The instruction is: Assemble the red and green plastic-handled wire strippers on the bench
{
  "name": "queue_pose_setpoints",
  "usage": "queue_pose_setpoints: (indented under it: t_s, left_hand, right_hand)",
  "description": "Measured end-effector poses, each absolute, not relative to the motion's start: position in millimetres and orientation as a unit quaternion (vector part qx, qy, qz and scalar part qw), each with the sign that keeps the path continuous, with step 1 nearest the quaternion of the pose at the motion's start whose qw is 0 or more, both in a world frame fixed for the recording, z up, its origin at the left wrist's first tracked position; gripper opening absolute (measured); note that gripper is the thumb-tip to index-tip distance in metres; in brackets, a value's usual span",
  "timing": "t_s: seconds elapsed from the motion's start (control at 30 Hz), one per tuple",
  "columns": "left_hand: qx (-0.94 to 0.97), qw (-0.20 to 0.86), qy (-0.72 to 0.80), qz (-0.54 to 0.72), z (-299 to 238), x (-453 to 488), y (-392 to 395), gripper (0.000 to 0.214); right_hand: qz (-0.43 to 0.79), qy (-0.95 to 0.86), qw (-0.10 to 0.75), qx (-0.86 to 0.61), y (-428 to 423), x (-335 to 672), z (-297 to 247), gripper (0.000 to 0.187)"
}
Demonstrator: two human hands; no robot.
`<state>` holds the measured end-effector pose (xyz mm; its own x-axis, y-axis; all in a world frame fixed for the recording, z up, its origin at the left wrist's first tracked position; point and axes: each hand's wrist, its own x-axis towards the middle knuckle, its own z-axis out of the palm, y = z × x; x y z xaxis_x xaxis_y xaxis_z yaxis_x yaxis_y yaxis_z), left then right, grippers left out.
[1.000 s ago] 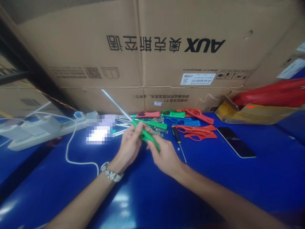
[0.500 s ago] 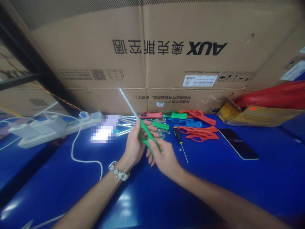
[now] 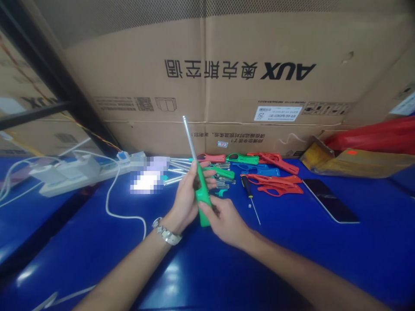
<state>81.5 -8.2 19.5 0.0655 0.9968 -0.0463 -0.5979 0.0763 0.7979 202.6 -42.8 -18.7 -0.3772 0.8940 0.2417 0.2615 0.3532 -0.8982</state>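
A green long-necked lighter (image 3: 203, 190) with a thin metal tube is held tube up between both hands. My left hand (image 3: 186, 196) is closed around its upper handle, the thumb at the base of the tube and the other fingers behind. Lower down, my right hand (image 3: 225, 218) pinches the butt end with the thumb on its near face. Just beyond the hands lie a green handle shell (image 3: 223, 172), several metal tubes (image 3: 175, 178) and a small teal piece (image 3: 222, 192). A black and yellow screwdriver (image 3: 247, 186) rests to the right.
Red handle shells (image 3: 280, 188) and blue ones (image 3: 256, 169) lie at the back right, near a phone (image 3: 330, 201). A cardboard box (image 3: 343, 162) holding red material stands beyond. At left is a white power strip (image 3: 68, 183) with a trailing cable (image 3: 108, 203). Large cardboard (image 3: 227, 34) walls the back.
The lighter has turned more upright, and its broad side now faces me more. The view has shifted slightly left. Both hands keep hold of the lighter.
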Motion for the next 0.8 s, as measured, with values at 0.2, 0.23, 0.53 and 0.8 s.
queue_pose_setpoints:
  t_s: [0.2, 0.23, 0.53, 0.8]
  left_hand:
    - [0.257, 0.763, 0.231, 0.546, 17.8, 79.0, -10.7, 0.032]
    - [0.264, 0.757, 0.234, 0.549, 18.5, 78.4, -10.4, 0.034]
    - [0.562, 0.564, 0.452, 0.402, 26.0, 46.0, -3.3, 0.035]
    - [0.759, 0.226, 0.534, 0.297, 7.5, 11.4, 3.8, 0.035]
  right_hand:
    - [0.421, -0.714, 0.377, -0.413, -42.0, 195.8, -25.9, 0.043]
    - [0.419, -0.719, 0.366, -0.417, -41.8, 196.8, -24.6, 0.045]
    - [0.173, -0.783, 0.319, -0.505, -15.9, 244.7, -2.1, 0.015]
    - [0.064, -0.802, 0.261, -0.534, -0.3, 241.7, -10.9, 0.018]
